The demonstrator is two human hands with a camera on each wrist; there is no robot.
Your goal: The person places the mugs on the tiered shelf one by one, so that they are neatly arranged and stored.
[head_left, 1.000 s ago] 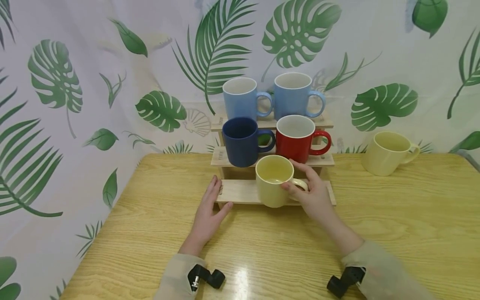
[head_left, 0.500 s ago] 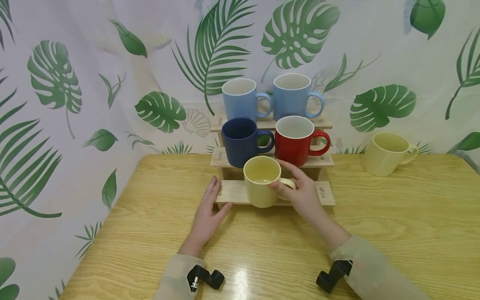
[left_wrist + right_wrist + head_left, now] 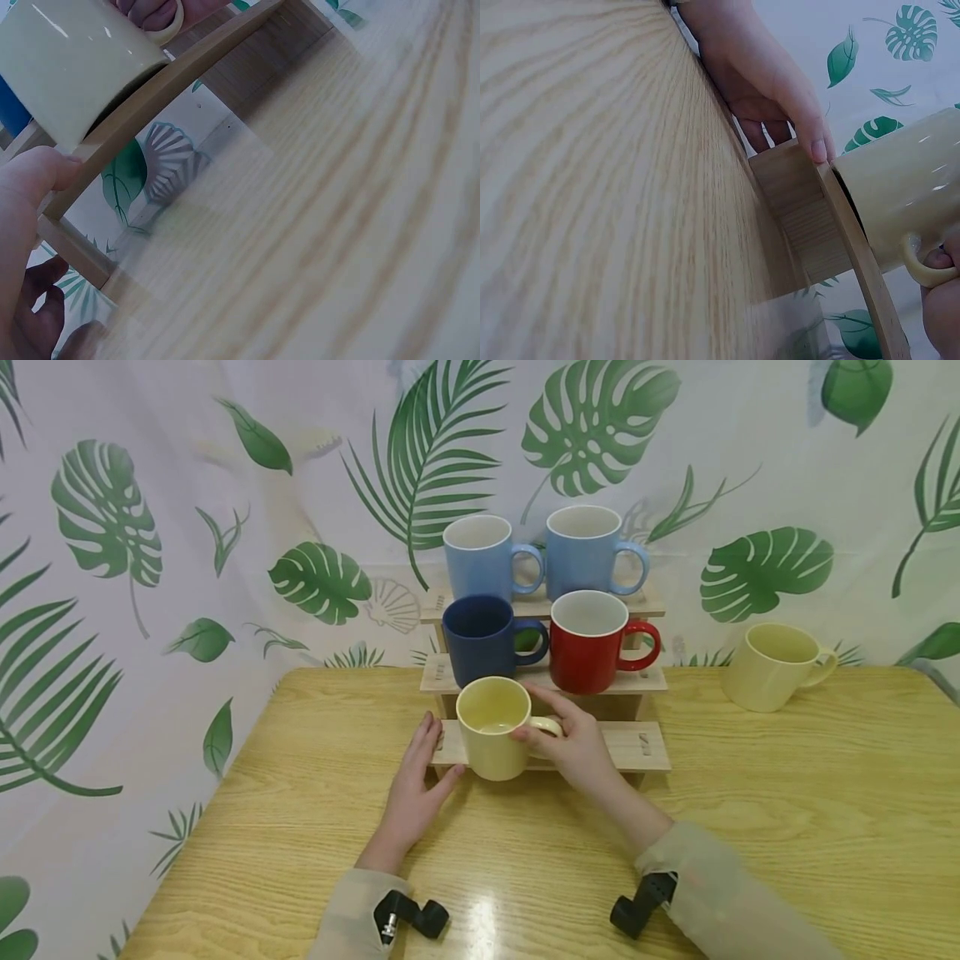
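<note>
My right hand holds a pale yellow mug by its handle, fingers through the loop and near the side in the head view. This mug stands upright at the left part of the lowest step of a wooden tiered rack, its base close to the board. At that step's left end is my left hand, fingers extended along the side and thumb at the front edge. The left wrist view shows the thumb right beside the mug's base. A dark line runs under the mug in the right wrist view.
On the middle step stand a dark blue mug and a red mug. Two light blue mugs, left and right, fill the top step. Another yellow mug stands on the wooden table at the right.
My right hand has moved the yellow mug leftward along the lowest step, toward my left hand. The left hand and the other mugs have stayed in place.
</note>
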